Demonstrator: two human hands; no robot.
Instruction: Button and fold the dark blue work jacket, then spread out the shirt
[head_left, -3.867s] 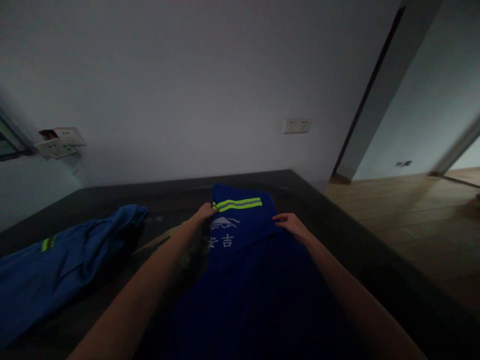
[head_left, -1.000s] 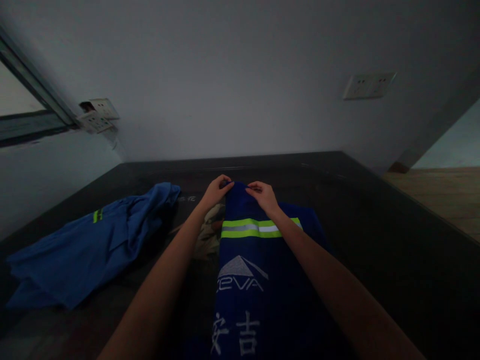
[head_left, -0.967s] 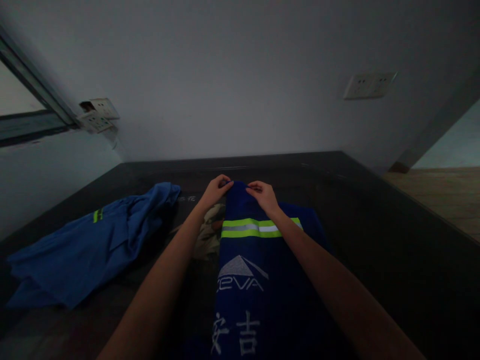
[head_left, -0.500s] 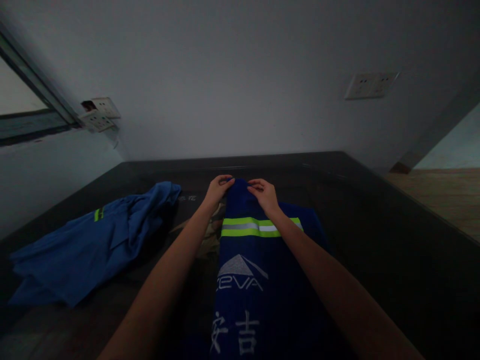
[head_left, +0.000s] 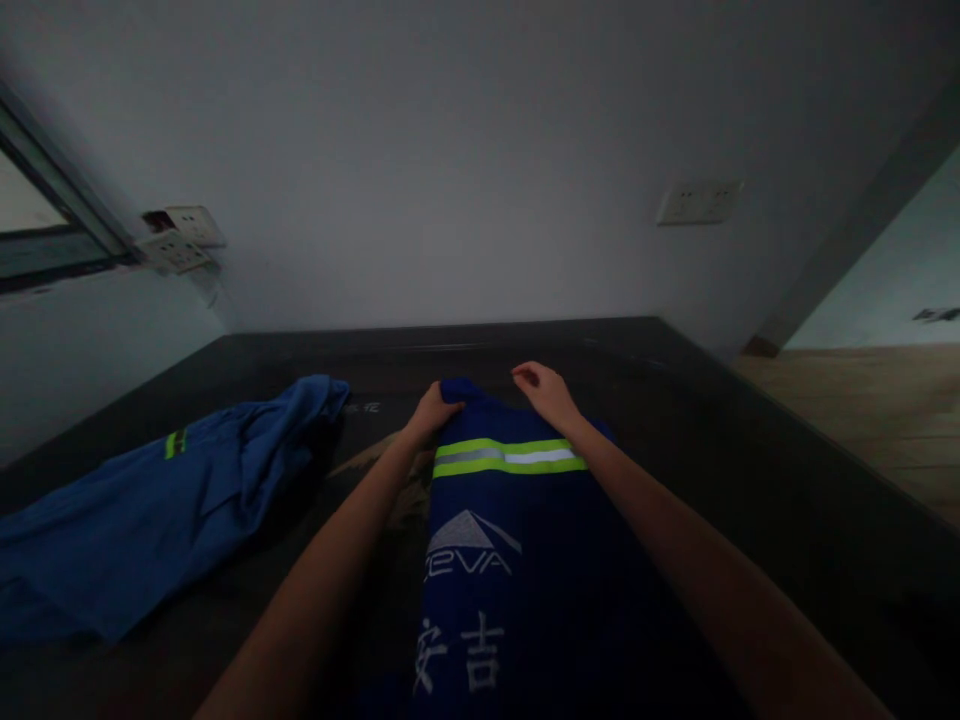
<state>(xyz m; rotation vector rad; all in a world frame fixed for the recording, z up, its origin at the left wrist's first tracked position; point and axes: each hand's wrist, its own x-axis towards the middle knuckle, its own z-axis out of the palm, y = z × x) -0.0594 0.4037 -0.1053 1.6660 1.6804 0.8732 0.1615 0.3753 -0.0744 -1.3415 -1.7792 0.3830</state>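
A dark blue work jacket [head_left: 540, 560] lies folded lengthwise in front of me, with a yellow-green and silver reflective band and white lettering across it. My left hand [head_left: 433, 410] pinches the jacket's far end at its left corner, thumb on top of the cloth. Just above the far right side of the jacket, my right hand [head_left: 546, 390] is free of the fabric, its fingers loosely bent and apart, holding nothing. My right forearm passes over the jacket's right part and hides some of it.
A second, lighter blue garment [head_left: 217, 480] with a small reflective strip lies crumpled on the left. Both rest on a dark tabletop [head_left: 720, 480] against a pale wall. A camouflage-patterned patch [head_left: 409, 500] shows beside the jacket. Wall sockets [head_left: 697, 203] are at right and left.
My right hand has let go of the jacket's far end and lifted off it. The left keeps its hold, and that end now droops on the right. The view has shifted slightly.
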